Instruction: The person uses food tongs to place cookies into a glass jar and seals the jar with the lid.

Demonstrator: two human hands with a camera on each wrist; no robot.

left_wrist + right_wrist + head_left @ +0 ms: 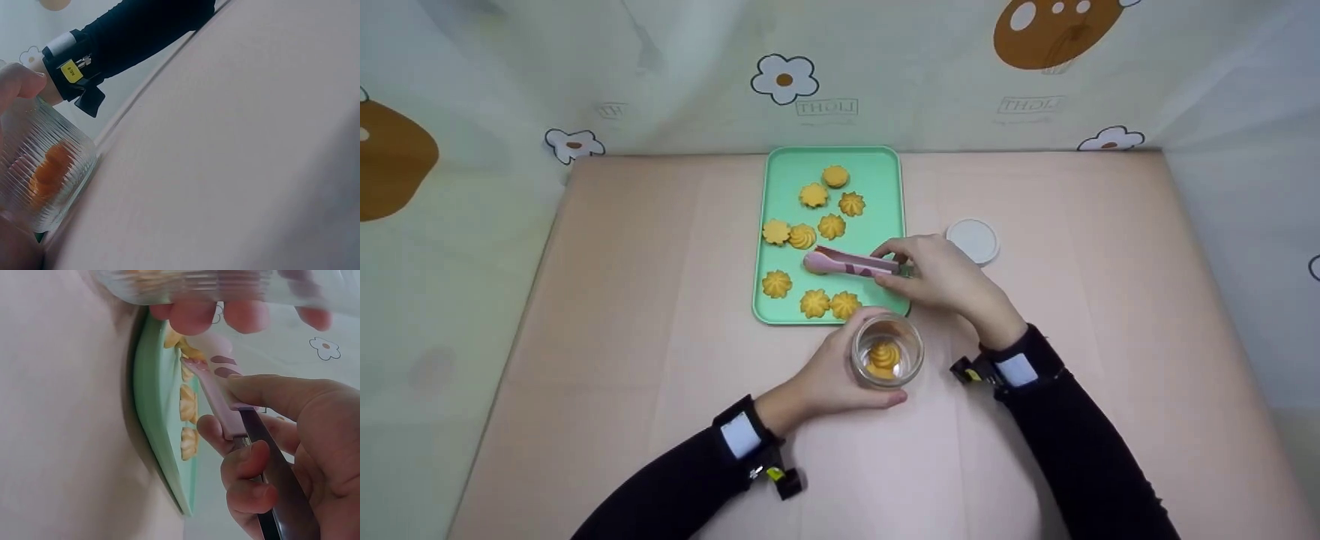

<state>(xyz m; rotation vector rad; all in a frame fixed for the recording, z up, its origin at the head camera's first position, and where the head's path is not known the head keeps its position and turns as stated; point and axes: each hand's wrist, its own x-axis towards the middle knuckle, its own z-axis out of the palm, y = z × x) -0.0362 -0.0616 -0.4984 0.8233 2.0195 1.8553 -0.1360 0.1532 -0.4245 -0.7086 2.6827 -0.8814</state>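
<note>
My left hand (832, 375) grips a clear ribbed glass jar (917, 360) just in front of the tray. Its open mouth faces up, and swirled cookies (885, 354) lie inside at the bottom. In my right hand (941, 274) is a pair of pink-tipped tongs (847, 264) with metal arms, pinched between thumb and fingers. The tong tips reach over the green tray (877, 161), where they mostly cover one cookie. Seen from the right wrist, the tips (211, 354) overlap the cookies beyond the jar.
Several golden cookies (832, 226) are spread over the tray, some flat side up. A round white lid (973, 241) lies right of the tray, behind my right hand. Flower-printed curtains (885, 75) enclose the pink table (660, 300) at the back and sides.
</note>
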